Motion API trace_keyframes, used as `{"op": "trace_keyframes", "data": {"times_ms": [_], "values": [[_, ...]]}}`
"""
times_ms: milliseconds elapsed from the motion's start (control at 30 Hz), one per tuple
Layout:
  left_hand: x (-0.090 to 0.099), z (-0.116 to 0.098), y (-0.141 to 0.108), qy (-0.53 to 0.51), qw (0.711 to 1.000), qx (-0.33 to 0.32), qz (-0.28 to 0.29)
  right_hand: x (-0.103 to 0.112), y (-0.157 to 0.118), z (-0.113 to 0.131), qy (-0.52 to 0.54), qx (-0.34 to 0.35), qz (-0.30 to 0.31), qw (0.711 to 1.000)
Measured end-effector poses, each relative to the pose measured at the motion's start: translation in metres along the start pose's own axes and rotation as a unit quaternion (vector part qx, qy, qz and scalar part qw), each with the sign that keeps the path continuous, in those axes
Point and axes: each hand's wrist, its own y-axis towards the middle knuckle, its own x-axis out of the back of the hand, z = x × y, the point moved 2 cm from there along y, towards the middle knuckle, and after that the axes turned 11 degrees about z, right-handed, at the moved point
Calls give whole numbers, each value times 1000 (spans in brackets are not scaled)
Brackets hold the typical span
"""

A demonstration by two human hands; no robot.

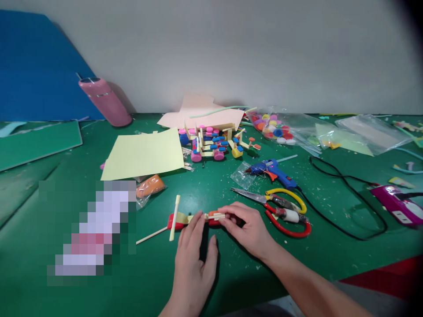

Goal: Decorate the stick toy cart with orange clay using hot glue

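Observation:
A small handmade toy lies on the table, with a red wheel-like end piece (172, 221) and pale yellow foam strip (182, 218). Another pale strip (175, 218) crosses its left end. My left hand (194, 255) rests its outstretched fingertips on the toy's middle, the thumb held apart. At the right end my right hand (246, 226) pinches short pale sticks (216, 216) over a red-orange piece (214, 222). The fingers partly hide the toy's middle and right end. A thin stick (152, 235) extends from beneath its left end.
Scissors (284, 209) and a blue glue gun (272, 169) lie to the right, its cord running to a purple power strip (396, 204). Behind are assembled toys (211, 147), yellow sheet (145, 154), bag of colored caps (272, 125) and pink bottle (107, 101). An orange packet (150, 187) lies left.

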Motion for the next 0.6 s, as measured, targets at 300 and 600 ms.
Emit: {"op": "trace_keyframes", "data": {"times_ms": [300, 600], "values": [[-1, 0, 0, 1, 1000, -1, 1, 0, 0, -1, 1, -1, -3, 1000], [0, 0, 0, -2, 1000, 1, 0, 0, 0, 0, 0, 0, -3, 1000]]}}
